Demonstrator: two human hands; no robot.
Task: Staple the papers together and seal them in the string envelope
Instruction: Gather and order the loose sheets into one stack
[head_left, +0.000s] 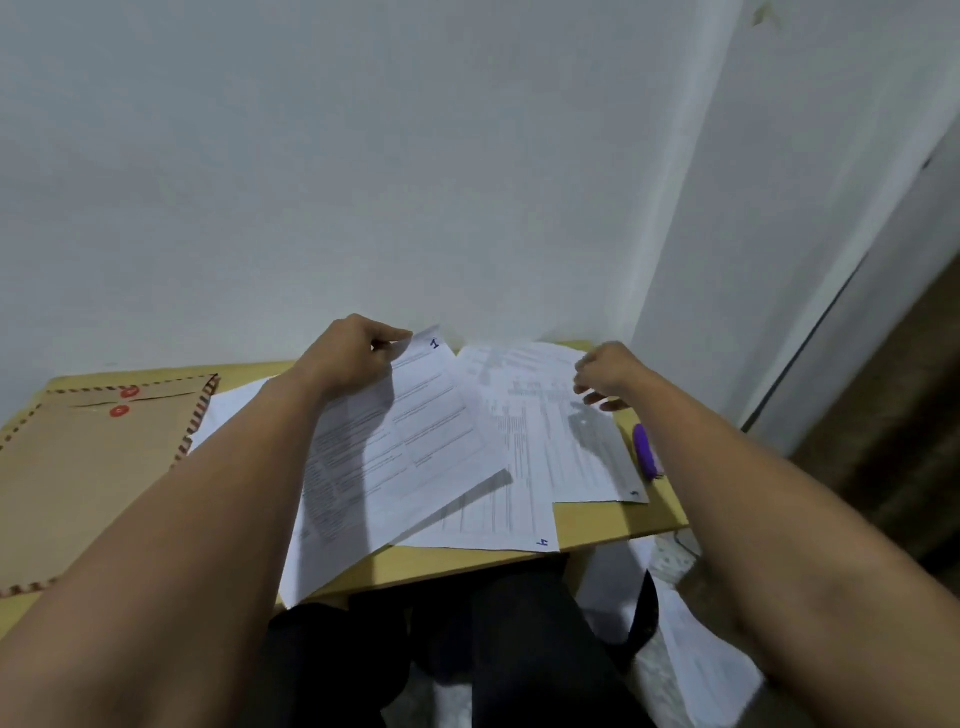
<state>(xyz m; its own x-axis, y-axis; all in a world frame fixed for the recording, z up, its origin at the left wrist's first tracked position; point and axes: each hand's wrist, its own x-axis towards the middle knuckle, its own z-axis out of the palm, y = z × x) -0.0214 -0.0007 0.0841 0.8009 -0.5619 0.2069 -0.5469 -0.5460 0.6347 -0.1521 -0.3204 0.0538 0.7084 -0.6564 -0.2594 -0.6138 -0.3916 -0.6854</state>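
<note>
Several printed white sheets lie fanned across a small yellow table (597, 530). My left hand (348, 353) pinches the top edge of the sheet numbered 1 (415, 441), lifting it off the pile. Under it lie the sheet numbered 4 (509, 514) and another sheet (587, 457) to the right. My right hand (608, 371) hovers over that right sheet's far corner, fingers apart, holding nothing. A brown string envelope (88, 467) with two red discs and a striped border lies flat at the left. A purple stapler (647, 449) sits by the table's right edge, partly behind my right forearm.
The table stands against a white wall (363, 182), with a wall corner at the right. My dark-trousered legs (493, 649) are under the front edge. More paper (717, 670) lies on the floor at the lower right.
</note>
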